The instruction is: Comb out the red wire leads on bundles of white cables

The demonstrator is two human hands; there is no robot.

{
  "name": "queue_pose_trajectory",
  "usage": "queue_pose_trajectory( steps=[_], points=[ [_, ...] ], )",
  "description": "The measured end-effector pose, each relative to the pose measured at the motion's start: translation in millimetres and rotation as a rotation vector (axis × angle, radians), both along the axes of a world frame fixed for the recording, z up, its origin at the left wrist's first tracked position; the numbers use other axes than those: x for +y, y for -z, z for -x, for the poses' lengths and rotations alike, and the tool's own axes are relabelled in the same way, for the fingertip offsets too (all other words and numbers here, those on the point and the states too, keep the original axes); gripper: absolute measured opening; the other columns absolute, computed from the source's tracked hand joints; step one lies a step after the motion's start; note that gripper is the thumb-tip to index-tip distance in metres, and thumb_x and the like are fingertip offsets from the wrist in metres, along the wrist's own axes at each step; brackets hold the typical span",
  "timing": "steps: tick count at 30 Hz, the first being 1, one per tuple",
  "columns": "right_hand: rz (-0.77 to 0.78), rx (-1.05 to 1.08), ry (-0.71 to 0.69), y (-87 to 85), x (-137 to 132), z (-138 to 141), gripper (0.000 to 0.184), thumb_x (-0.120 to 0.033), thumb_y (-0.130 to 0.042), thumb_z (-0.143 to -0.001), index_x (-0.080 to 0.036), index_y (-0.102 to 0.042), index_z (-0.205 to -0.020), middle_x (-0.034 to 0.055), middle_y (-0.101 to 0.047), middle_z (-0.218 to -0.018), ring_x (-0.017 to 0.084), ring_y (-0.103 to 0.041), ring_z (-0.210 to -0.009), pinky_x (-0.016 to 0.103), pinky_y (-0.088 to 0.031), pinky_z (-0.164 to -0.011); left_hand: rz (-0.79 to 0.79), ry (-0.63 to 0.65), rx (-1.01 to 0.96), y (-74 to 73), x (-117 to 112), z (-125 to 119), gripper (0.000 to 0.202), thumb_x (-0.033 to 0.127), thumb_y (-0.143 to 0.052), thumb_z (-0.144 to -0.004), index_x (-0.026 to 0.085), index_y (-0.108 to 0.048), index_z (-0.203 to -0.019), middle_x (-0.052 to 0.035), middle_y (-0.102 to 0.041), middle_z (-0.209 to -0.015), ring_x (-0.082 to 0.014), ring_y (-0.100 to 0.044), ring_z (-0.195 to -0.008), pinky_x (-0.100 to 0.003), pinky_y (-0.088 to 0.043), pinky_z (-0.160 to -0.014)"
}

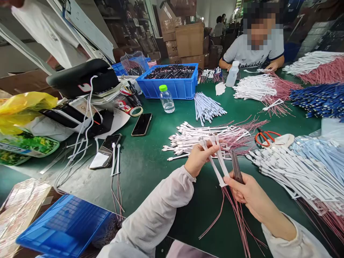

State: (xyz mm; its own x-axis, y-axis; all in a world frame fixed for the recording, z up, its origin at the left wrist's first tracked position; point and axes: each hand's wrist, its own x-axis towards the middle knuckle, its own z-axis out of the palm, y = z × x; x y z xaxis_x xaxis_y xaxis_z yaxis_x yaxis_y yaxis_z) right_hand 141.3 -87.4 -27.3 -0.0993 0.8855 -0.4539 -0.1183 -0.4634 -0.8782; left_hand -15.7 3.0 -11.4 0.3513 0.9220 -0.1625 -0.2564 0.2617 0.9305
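My left hand (200,156) is closed on the connector ends of a few white cables (220,161), held up in front of me. In my closed right hand (248,191) is a dark, flat bar (236,167) whose kind I cannot make out. Its thumb and finger touch the lower end of the white sleeves, where thin reddish wires (240,222) hang down. Just beyond my left hand lies a loose pile of similar white cables (182,139) with reddish wires, on the green table (150,161).
Orange-handled scissors (264,138) and a large white cable bundle (292,172) lie to the right. Ahead stand a blue bin (169,87) and a green-capped bottle (166,99). Two phones (142,124) lie left. A co-worker (254,53) sits across the table.
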Motion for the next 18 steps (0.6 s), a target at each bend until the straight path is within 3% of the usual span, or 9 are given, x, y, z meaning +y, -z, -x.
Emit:
queue_pose_trajectory(
  steps=[6,9,15,18],
  points=[
    [0.055,0.083,-0.026,-1.9,-1.0,0.8,0.04,-0.047,-0.077,-0.071,-0.018,-0.049,-0.073,-0.0101,-0.031,-0.048,0.004,-0.021,-0.044,0.02,-0.016,-0.042,0.01,-0.087,0.031,2.9,0.1,-2.2,0.041,0.042,-0.076,-0.063,0.013,-0.071,-0.091,-0.006,-0.066,-0.08,-0.0087,-0.049,-0.062,-0.021,-0.027,-0.052],
    [0.058,0.1,-0.029,-1.4,-1.7,2.1,0.04,-0.046,-0.077,-0.071,-0.018,-0.049,-0.075,-0.01,-0.031,-0.048,0.004,-0.02,-0.044,0.02,-0.016,-0.042,0.013,-0.088,0.023,4.6,-0.2,-2.5,0.044,0.043,-0.078,-0.06,0.013,-0.071,-0.092,-0.0064,-0.068,-0.084,-0.0102,-0.052,-0.063,-0.022,-0.03,-0.053],
    [0.051,0.129,-0.013,1.9,-2.6,2.3,0.037,-0.043,-0.077,-0.073,-0.019,-0.048,-0.075,-0.0098,-0.032,-0.049,0.004,-0.02,-0.044,0.02,-0.015,-0.042,-0.038,0.05,-0.022,-0.3,0.2,2.4,0.051,0.044,-0.074,-0.066,0.016,-0.067,-0.107,-0.0076,-0.069,-0.097,-0.0067,-0.045,-0.058,-0.021,-0.025,-0.047],
    [0.036,0.138,-0.014,2.8,-3.0,0.8,0.036,-0.043,-0.076,-0.074,-0.019,-0.049,-0.076,-0.0098,-0.031,-0.049,0.005,-0.02,-0.045,0.02,-0.015,-0.042,-0.075,0.137,-0.055,-1.5,2.7,6.5,0.047,0.047,-0.069,-0.071,0.014,-0.067,-0.105,-0.0085,-0.067,-0.097,-0.0054,-0.04,-0.057,-0.02,-0.024,-0.047]
  ],
)
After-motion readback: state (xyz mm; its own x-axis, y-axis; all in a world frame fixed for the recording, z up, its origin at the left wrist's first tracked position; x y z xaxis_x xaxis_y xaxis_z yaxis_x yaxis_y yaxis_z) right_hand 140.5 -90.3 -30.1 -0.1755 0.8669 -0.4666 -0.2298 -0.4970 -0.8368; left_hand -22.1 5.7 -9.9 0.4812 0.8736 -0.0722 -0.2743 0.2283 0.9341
